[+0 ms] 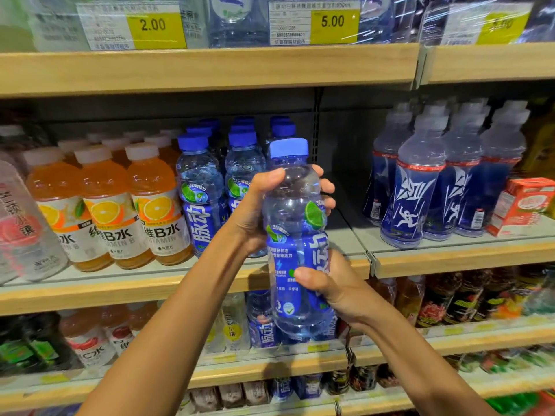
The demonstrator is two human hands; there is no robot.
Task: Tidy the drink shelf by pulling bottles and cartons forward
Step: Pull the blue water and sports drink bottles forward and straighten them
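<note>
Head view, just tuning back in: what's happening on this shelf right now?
A person holds one blue-capped bottle in the air before the middle shelf, using both bare hands: the left grip wraps its upper body, the right grip its lower label. Matching bottles stand in rows behind it, beside the orange drinks. The shelf is bare right of those rows.

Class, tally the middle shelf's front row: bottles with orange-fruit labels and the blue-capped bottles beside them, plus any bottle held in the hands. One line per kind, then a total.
Orange-label bottles: 3
Standing blue-capped bottles: 2
Held bottle: 1
Total: 6
</note>
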